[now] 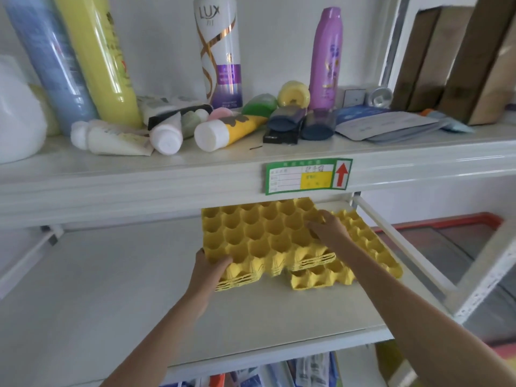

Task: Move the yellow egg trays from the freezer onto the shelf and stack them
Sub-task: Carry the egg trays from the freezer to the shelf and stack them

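A stack (259,236) of bright yellow egg trays with deep honeycomb cups sits on the shelf (139,289), below the green label (307,175), overlapping a lone tray (371,252). The left hand (209,270) grips the stack's near corner; the right hand (329,229) rests on top, fingers loosely curled.

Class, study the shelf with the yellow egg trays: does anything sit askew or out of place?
Yes. The stack of egg trays held by the left hand and right hand sits offset on a lone bottom tray, which juts out to the right and front, so the pile is not aligned.
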